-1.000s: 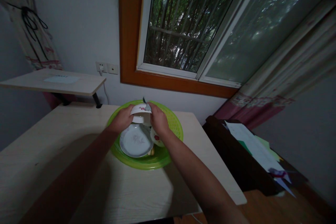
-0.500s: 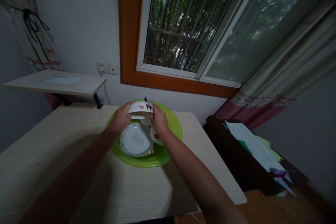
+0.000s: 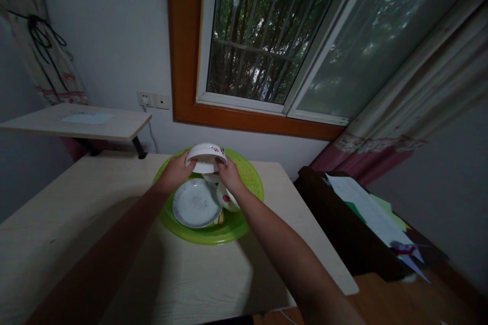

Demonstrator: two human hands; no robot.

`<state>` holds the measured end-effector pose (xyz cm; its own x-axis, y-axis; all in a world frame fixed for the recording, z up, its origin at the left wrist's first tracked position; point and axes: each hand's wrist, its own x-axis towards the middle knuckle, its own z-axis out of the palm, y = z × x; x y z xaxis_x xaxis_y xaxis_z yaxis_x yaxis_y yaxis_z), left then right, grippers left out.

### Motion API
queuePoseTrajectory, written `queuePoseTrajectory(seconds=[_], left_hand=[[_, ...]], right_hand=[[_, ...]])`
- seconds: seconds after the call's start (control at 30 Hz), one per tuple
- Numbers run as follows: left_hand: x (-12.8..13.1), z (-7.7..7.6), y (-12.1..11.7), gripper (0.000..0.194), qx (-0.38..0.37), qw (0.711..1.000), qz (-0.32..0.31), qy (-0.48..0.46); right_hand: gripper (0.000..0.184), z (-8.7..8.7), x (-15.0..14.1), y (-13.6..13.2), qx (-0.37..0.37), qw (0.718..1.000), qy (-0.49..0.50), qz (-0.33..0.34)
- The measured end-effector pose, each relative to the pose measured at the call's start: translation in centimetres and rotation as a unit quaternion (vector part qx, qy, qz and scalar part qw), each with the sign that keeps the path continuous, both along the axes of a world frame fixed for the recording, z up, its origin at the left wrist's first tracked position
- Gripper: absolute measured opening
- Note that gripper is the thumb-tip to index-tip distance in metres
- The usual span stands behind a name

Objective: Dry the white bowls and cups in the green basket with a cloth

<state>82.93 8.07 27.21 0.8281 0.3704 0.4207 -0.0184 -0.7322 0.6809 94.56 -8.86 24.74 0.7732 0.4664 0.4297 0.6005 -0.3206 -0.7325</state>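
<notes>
Both my hands grip a white bowl with red flower marks, tilted so that part of its inside faces me. My left hand is closed on its left rim, and my right hand on the right rim, thumb over the edge. Beneath lies a round green plastic basin. In it are a white plate with a grey patterned rim and a flowered bowl lying tipped to its right. Another white dish is partly hidden under the held bowl. A small yellowish piece shows beside the plate.
The basin stands on a pale wooden table. A raised shelf with a paper on it is at the left rear. Wall sockets and a window are behind. A dark cabinet with papers stands at the right.
The held bowl has turned in my hands, so more of its inside now shows. The plate and other dishes stay in the basin. The view has shifted slightly.
</notes>
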Motion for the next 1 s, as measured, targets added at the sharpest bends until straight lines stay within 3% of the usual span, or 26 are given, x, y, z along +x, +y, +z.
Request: queuePoseTrajectory(seconds=[0.13, 0.27, 0.53, 0.73, 1.0], left_hand=[[0.3, -0.5, 0.3, 0.040, -0.007, 1.000, -0.002, 0.005], [0.2, -0.7, 0.5, 0.043, 0.033, 0.999, -0.004, 0.009], [-0.2, -0.5, 0.0, 0.050, 0.077, 0.997, -0.001, 0.024], [-0.4, -0.1, 0.0, 0.053, 0.076, 0.997, -0.005, 0.009], [-0.4, 0.0, 0.3, 0.053, 0.062, 0.997, -0.012, -0.045]], right_hand=[[0.028, 0.5, -0.4, -0.1, -0.020, 0.999, 0.025, -0.005], [0.033, 1.5, -1.1, -0.8, -0.083, 0.995, -0.051, -0.030], [0.058, 3.1, -2.6, -1.6, -0.141, 0.967, -0.212, 0.014], [0.055, 3.1, -2.5, -1.5, -0.114, 0.979, -0.169, 0.015], [0.033, 1.7, -1.2, -0.9, -0.104, 0.992, -0.073, -0.010]])
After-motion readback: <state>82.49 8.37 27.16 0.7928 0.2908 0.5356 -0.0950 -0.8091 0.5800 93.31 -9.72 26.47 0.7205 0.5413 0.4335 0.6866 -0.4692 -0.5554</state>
